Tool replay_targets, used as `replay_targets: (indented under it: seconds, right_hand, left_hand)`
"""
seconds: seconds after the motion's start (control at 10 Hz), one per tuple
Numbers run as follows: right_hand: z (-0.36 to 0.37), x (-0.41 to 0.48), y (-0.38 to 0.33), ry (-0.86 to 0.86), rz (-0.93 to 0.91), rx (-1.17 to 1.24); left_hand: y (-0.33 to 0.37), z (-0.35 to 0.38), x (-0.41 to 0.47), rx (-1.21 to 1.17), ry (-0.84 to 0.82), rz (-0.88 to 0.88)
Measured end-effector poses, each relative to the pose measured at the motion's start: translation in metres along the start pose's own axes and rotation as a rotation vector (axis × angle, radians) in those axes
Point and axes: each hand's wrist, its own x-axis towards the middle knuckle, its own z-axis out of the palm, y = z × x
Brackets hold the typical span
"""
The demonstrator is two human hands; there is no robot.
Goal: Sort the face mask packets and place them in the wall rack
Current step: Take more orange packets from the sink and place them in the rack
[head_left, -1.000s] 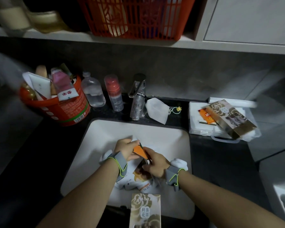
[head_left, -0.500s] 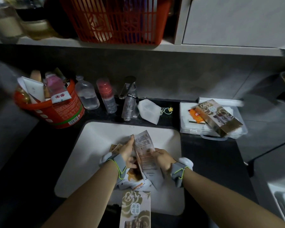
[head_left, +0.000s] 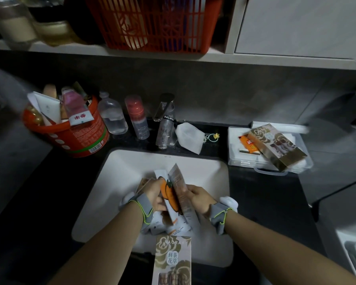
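Note:
Over the white sink (head_left: 115,182), both my hands hold a fanned stack of face mask packets (head_left: 176,194). One packet shows an orange fruit print; another turns its printed back toward me. My left hand (head_left: 155,192) grips the stack from the left, my right hand (head_left: 199,197) from the right. More packets lie beneath my hands in the basin. A gold rose-patterned mask box (head_left: 173,262) rests on the sink's near edge. A second such box (head_left: 275,147) lies on a clear tray (head_left: 238,159) at the right.
A red bucket (head_left: 80,136) full of tubes stands at the back left. A clear bottle (head_left: 112,116), a red-capped bottle (head_left: 137,118), the tap (head_left: 165,120) and a white pouch (head_left: 189,137) line the rear. A red basket (head_left: 158,23) sits on the shelf above.
My hands have lifted the packets and fanned them apart; the orange-print packet now shows between the others. The view has shifted slightly.

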Motion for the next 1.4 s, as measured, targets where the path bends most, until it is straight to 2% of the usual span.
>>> replay_targets:
  seconds: [0.1, 0.2, 0.4, 0.5, 0.6, 0.7, 0.8, 0.9, 1.0, 1.1, 1.2, 1.3, 1.4]
  right_hand:
    - [0.011, -0.003, -0.007, -0.100, -0.004, -0.003]
    - [0.016, -0.006, -0.013, -0.139, 0.030, -0.028]
    - [0.014, -0.011, -0.004, -0.060, 0.076, -0.013]
    - [0.003, -0.017, -0.002, 0.000, 0.018, -0.147]
    - [-0.013, -0.018, -0.006, 0.080, -0.040, -0.256]
    - [-0.032, -0.020, -0.019, 0.202, -0.104, -0.336]
    - [-0.053, -0.023, -0.037, 0.347, -0.197, -0.467]
    - [-0.077, -0.034, -0.060, 0.392, -0.285, -0.558]
    - [-0.093, -0.048, -0.075, 0.428, -0.280, -0.780]
    - [-0.114, -0.066, -0.079, 0.405, -0.206, -0.733]
    - [-0.144, -0.088, -0.068, 0.327, -0.214, -0.525]
    - [-0.160, -0.101, -0.050, 0.320, -0.214, -0.369]
    - [-0.180, -0.118, -0.028, 0.358, -0.211, -0.108]
  left_hand:
    - [0.000, 0.010, -0.001, 0.025, -0.097, -0.006]
    - [-0.008, 0.016, 0.012, 0.170, -0.047, 0.076]
    - [-0.018, 0.006, 0.039, 0.440, 0.330, 0.156]
    - [-0.022, 0.003, 0.038, 0.536, 0.328, 0.194]
    - [-0.012, 0.000, 0.031, 0.647, 0.312, 0.344]
    - [0.008, 0.009, 0.012, 0.729, 0.202, 0.508]
    - [0.023, 0.017, -0.008, 0.711, 0.107, 0.632]
    - [0.038, 0.029, -0.038, 0.710, 0.019, 0.734]
    - [0.053, 0.048, -0.062, 0.890, -0.025, 0.781]
    - [0.062, 0.073, -0.078, 1.074, -0.010, 0.833]
    - [0.062, 0.107, -0.094, 1.143, -0.058, 0.897]
    - [0.057, 0.132, -0.103, 1.114, -0.033, 0.951]
    - [0.049, 0.154, -0.105, 1.138, 0.229, 1.029]
